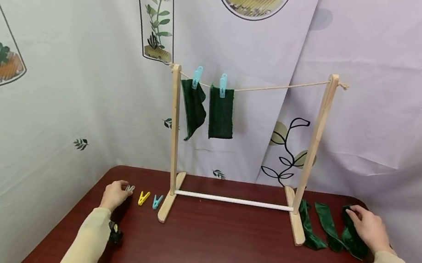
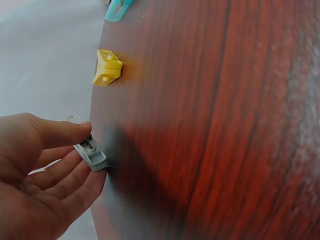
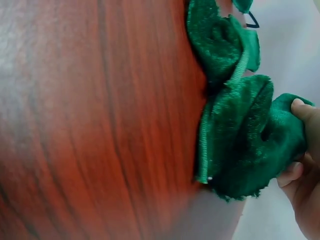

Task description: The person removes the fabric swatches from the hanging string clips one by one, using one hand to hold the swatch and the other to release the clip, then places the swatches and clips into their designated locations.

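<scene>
At the table's left side my left hand [image 1: 115, 194] pinches a grey clothespin [image 2: 91, 154] between thumb and fingers. Beside it on the table lie a yellow clothespin [image 1: 143, 198] and a blue clothespin [image 1: 157, 201]. Over at the right back corner, my right hand [image 1: 371, 229] grips the end of a green velvet cloth [image 3: 250, 145] between thumb and fingers; its lower part lies on the table. Two more green cloths, a middle one [image 1: 327, 223] and one [image 1: 308, 229] by the rack's right foot, lie to its left.
A wooden rack [image 1: 313, 153] with a string [image 1: 272, 88] stands at the table's back. Two green cloths, a left one [image 1: 192, 110] and a right one [image 1: 221, 117], hang from the string under light blue clothespins. Patterned fabric [image 1: 227, 157] hangs behind the table [image 1: 224, 254].
</scene>
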Available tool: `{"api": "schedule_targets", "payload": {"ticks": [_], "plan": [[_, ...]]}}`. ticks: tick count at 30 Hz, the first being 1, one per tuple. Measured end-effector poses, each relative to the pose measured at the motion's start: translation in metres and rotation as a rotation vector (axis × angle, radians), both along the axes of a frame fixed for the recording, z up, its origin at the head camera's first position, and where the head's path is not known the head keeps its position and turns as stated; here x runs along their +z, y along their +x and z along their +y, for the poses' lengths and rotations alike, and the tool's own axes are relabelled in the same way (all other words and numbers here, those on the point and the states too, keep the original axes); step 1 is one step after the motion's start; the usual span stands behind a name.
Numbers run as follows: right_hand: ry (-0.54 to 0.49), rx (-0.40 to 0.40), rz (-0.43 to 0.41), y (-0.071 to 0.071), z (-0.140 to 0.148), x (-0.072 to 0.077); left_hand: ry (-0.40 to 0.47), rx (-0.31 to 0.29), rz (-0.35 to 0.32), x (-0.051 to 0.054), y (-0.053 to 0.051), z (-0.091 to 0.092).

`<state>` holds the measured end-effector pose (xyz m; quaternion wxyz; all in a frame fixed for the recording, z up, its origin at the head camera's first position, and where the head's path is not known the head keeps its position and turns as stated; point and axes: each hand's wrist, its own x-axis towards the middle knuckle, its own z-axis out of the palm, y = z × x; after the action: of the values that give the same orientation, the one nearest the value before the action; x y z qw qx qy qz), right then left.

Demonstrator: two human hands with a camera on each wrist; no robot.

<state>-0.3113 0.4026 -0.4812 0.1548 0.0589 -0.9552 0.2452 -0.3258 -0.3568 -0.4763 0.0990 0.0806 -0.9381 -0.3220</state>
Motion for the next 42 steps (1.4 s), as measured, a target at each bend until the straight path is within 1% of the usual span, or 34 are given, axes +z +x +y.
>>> {"api": "schedule_targets", "payload": {"ticks": [5,10,13,19,25,27,33,37,39,42], "plan": [[-0.014,-0.025,0.025,-0.002,0.003,-0.008,-0.014,0.01,0.004,-0.003,0.001,0.0],[-0.02,-0.058,0.027,-0.004,0.008,-0.015,-0.032,0.018,0.006,-0.006,0.0,-0.001],[-0.009,-0.062,0.013,-0.005,0.009,-0.018,-0.032,0.025,0.009,-0.007,-0.001,0.0],[-0.001,-0.062,-0.059,-0.003,0.012,-0.022,-0.034,0.021,0.015,-0.008,-0.002,0.001],[-0.02,-0.079,-0.097,-0.003,0.013,-0.021,-0.041,0.011,0.013,-0.01,-0.001,0.0],[-0.016,-0.082,-0.109,-0.004,0.013,-0.02,-0.04,0.012,0.01,-0.011,-0.001,0.0],[0.009,-0.085,-0.145,-0.001,0.011,-0.017,-0.04,0.014,0.01,-0.016,-0.001,0.0],[0.004,-0.081,-0.137,0.002,0.011,-0.016,-0.036,0.01,0.02,-0.018,0.0,0.001],[-0.016,-0.077,-0.139,0.005,0.011,-0.015,-0.039,0.008,0.028,-0.018,0.0,0.001],[-0.033,-0.081,-0.112,0.012,0.01,-0.013,-0.047,-0.002,0.037,-0.017,0.0,0.0]]}}
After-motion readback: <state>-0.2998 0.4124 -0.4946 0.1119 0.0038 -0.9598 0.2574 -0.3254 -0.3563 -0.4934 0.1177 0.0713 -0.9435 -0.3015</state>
